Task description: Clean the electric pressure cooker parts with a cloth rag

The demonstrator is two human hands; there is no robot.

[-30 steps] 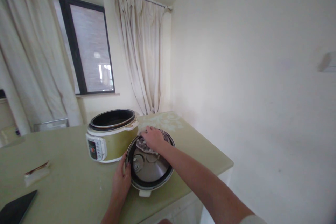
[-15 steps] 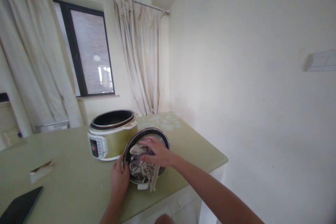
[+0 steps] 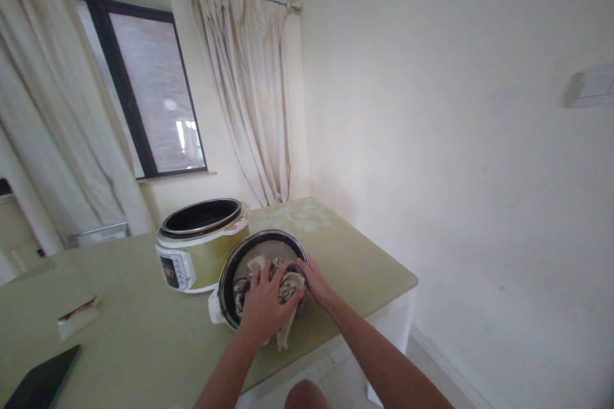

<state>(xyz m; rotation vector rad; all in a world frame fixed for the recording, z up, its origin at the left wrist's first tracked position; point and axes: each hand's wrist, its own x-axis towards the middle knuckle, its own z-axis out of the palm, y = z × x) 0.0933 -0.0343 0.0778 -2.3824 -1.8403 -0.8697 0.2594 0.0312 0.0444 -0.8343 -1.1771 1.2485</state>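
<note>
A pressure cooker lid point(image 3: 263, 239) is tilted on the table, its dark-rimmed inner side facing me. Bunched inside it is a patterned grey and cream cloth point(image 3: 292, 282), with one end hanging over the lower rim. My left hand point(image 3: 267, 301) is on the cloth, fingers curled over it and pressing it against the lid's inside. At the right rim, my right hand point(image 3: 316, 280) grips the lid; some of its fingers are hidden behind the edge. Just behind and left stands the electric pressure cooker point(image 3: 204, 255), green and white, uncovered, with a dark interior.
The green table point(image 3: 144, 345) has its right corner close to the wall. A dark flat tablet-like object point(image 3: 43, 377) lies at the near left, and beyond it a small whitish packet with a brown strip point(image 3: 77, 317). Curtains and a window are behind.
My left hand has gone from the lid's left rim onto the cloth. My right hand has left the cloth for the right rim. The lid has turned, bringing its white handle to the left.
</note>
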